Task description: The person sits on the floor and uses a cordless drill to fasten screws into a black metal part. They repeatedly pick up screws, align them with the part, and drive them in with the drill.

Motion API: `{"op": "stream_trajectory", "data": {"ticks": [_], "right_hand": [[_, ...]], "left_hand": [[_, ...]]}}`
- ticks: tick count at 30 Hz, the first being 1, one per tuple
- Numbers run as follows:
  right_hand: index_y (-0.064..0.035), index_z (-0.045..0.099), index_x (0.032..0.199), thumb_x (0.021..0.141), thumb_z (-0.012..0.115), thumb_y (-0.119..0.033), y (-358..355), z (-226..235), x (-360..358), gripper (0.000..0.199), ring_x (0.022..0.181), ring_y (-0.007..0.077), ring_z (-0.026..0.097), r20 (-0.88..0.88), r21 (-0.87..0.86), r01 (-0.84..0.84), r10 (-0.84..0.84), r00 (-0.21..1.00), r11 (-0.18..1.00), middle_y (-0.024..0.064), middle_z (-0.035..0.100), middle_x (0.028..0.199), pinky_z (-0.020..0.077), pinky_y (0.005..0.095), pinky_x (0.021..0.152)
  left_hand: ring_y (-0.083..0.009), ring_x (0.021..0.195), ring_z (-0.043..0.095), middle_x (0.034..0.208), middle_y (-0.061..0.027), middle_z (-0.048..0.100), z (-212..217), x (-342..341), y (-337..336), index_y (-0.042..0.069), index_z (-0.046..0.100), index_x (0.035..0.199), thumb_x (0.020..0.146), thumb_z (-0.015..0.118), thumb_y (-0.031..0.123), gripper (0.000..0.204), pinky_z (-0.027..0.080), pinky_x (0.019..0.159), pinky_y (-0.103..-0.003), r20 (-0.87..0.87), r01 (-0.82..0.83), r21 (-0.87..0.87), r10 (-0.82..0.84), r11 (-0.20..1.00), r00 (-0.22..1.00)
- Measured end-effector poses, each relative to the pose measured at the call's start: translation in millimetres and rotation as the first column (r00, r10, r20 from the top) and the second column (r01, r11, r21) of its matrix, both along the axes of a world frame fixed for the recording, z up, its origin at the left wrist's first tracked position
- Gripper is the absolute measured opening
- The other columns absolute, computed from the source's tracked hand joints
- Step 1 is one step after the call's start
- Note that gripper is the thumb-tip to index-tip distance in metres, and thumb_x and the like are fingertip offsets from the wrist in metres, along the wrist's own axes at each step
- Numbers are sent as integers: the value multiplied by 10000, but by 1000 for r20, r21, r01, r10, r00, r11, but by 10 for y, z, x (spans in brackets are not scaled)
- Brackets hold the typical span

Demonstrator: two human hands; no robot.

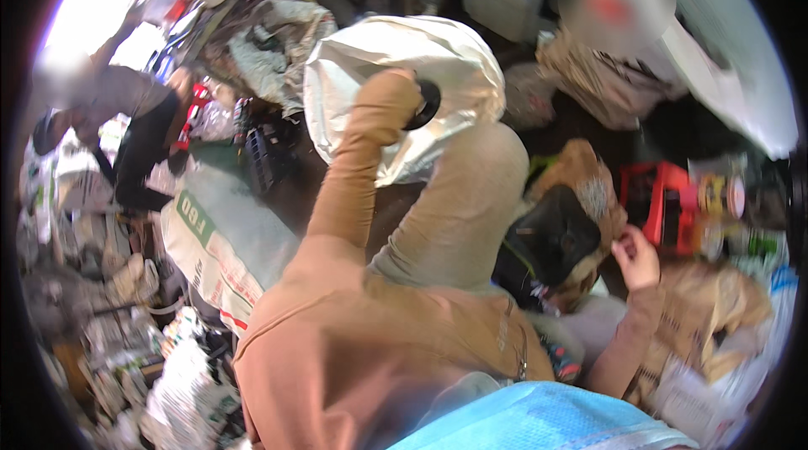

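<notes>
My left hand (394, 95) is over the mouth of a large white sack (345, 71), closed around a black round object (427, 105) whose kind I cannot make out. Part of the object is hidden by the hand. On the right, my right hand (637, 258) has its thumb and fingers bent together at the edge of a crumpled brown paper bag (589, 165). A black, dented plastic-looking piece (555, 231) lies in this bag's opening. My bent knee (484, 172) comes between the two bags.
A printed white sack (252, 223) leans at my left. Another person (139, 113) bends over piled scrap farther left. Right of my right hand are a red plastic stool-like thing (665, 197) and another brown paper bag (707, 315). A grey jerrycan (501, 0) stands at the back.
</notes>
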State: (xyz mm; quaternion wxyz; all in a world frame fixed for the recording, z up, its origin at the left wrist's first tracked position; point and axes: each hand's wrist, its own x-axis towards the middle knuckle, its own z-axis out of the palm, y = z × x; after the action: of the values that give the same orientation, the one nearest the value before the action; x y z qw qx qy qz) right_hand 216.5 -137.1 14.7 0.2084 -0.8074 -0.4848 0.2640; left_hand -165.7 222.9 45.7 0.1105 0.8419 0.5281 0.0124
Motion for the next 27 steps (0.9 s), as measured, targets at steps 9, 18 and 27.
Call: {"op": "stream_trajectory", "data": {"ticks": [9,18,27], "right_hand": [[12,594,1145,961,500,-192,-104,449,-436,290,883,154,636,-672,382,352,-5,741,854,99,659,991,514,284,784],[-14,551,1215,880,635,-245,-294,96,-509,416,690,150,630,-871,61,498,-198,450,865,61,638,944,544,284,630],[-7,535,1119,847,668,-184,-442,-649,-898,351,699,194,633,-874,-395,370,-468,130,841,82,615,929,563,326,633]], "left_hand": [[-122,621,599,855,-53,655,747,1521,-1285,-17,618,1064,856,634,121,250,496,597,-235,826,721,-563,309,403,472],[-104,618,596,840,-37,649,-167,1859,-1695,11,625,1080,842,674,153,281,508,570,-235,509,504,-859,263,93,820],[-155,697,635,893,-91,647,-578,1852,-1659,-38,611,1093,804,706,76,325,544,605,-248,224,228,-974,-186,-2,957]]}}
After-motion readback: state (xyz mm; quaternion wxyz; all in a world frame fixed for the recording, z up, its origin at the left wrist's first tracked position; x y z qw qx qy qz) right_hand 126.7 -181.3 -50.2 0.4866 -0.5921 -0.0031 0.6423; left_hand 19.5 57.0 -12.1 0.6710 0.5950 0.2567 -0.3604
